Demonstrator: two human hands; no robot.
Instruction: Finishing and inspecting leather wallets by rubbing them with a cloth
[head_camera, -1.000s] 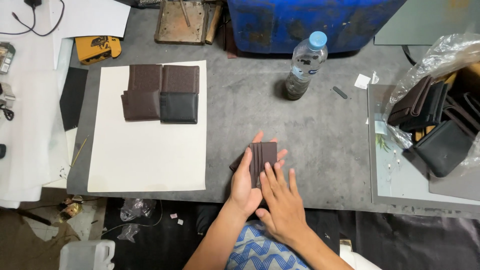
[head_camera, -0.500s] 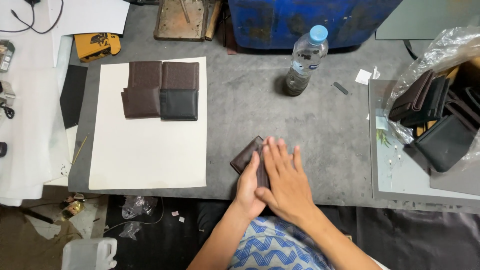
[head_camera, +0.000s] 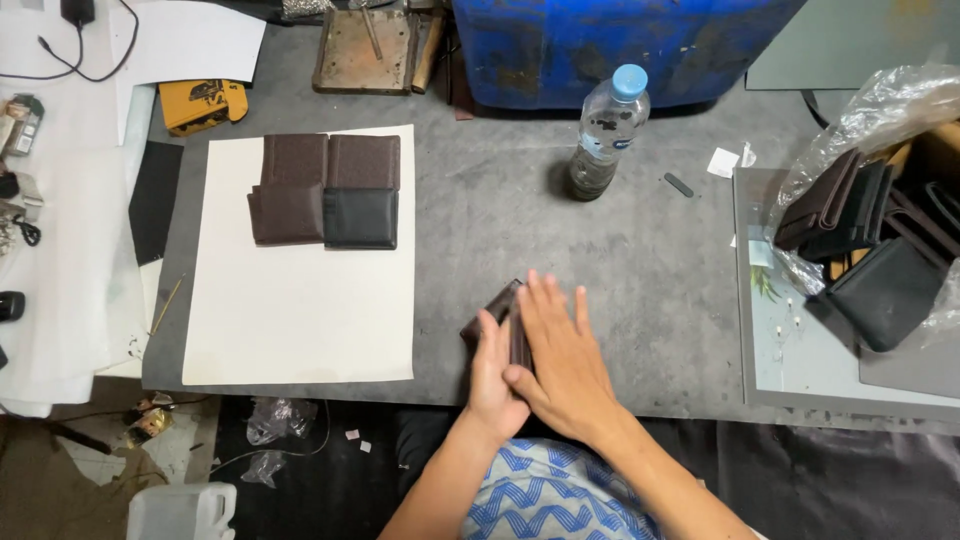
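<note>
**Pressing a brown wallet flat at the table's near edge**

Pressing down, the right hand (head_camera: 560, 360) lay open and flat over a brown wallet (head_camera: 497, 308), fingers together, while the left hand (head_camera: 492, 375) cupped the wallet's left side; neither hand was closed around it. The wallet rested on the grey table (head_camera: 640, 260), near its front edge, with only its upper left corner showing. To the left lay a cream sheet (head_camera: 300, 310) bearing four wallets (head_camera: 325, 190) in a tight block, three brown and one black. A clear bottle (head_camera: 602, 135) with a blue cap stood upright farther back, before a blue drum (head_camera: 600, 45). At the right, a clear bag (head_camera: 870, 200) held more dark wallets. A yellow box (head_camera: 203, 103) sat at the back left.
</note>
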